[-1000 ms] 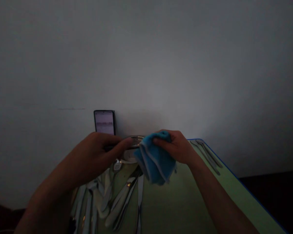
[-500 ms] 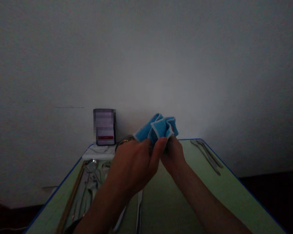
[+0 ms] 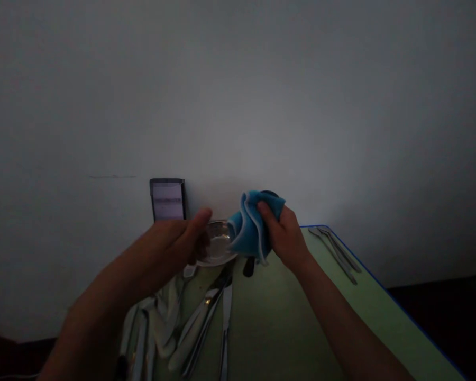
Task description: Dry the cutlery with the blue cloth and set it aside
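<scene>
My right hand (image 3: 286, 235) is closed around a bunched blue cloth (image 3: 250, 227) with pale edging, thumb pressed on top. A dark object is wrapped in the cloth. Its rounded dark end (image 3: 268, 193) shows above and a short black end (image 3: 248, 266) pokes out below; most of it is hidden. Apart from the cloth, my left hand (image 3: 178, 238) hovers to the left with thumb raised and fingers loosely bent, with nothing visible in it. Just beyond its fingers stands a shiny metal bowl (image 3: 216, 259).
Several knives (image 3: 227, 307) and pale-handled utensils (image 3: 164, 328) lie at the front left of the green table (image 3: 277, 323). Slim metal cutlery (image 3: 337, 251) rests along the right edge. A phone (image 3: 168, 200) stands against the wall behind my left hand.
My left hand has let go of the cloth and swung left, uncovering the bowl. The cloth stays in my right hand, now draped lower, with dark ends showing.
</scene>
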`<control>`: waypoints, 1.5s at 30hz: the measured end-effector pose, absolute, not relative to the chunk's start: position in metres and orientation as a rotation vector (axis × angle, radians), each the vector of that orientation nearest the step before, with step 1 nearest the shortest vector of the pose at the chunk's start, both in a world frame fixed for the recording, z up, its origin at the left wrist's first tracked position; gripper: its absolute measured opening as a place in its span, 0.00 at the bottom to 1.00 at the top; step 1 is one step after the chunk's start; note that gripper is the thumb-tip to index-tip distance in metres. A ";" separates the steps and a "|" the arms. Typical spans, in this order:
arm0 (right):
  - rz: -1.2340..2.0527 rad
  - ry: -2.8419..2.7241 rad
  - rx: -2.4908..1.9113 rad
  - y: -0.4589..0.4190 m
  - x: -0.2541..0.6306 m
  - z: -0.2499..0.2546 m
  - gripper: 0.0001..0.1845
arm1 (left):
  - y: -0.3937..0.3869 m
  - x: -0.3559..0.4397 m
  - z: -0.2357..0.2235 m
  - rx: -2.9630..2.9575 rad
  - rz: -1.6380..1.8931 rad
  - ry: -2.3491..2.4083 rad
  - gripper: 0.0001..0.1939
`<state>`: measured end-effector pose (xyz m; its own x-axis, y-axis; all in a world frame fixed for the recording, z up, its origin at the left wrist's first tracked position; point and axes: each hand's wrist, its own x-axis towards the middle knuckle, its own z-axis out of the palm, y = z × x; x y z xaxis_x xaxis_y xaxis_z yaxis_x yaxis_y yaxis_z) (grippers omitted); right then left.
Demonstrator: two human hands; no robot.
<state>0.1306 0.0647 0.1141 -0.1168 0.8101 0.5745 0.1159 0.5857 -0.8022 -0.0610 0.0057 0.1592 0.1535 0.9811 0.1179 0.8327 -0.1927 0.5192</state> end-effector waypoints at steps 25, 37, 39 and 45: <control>0.859 -2.433 -0.781 0.050 0.131 0.126 0.15 | 0.012 -0.078 0.165 2.296 1.197 2.202 0.13; 0.665 -2.533 -0.958 0.063 0.180 0.128 0.12 | 0.012 -0.082 0.155 2.432 0.717 1.538 0.14; 0.685 -2.534 -0.932 0.061 0.177 0.129 0.12 | 0.010 -0.076 0.155 2.424 0.648 1.471 0.14; 0.726 -2.672 -0.832 0.054 0.156 0.131 0.10 | 0.006 -0.059 0.152 2.517 0.512 1.311 0.10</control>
<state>0.1561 0.0542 0.1310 -0.8060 0.5856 0.0865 0.4613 0.7129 -0.5281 -0.0592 0.0061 0.1519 0.5313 0.8258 0.1890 0.7352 -0.5603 0.3816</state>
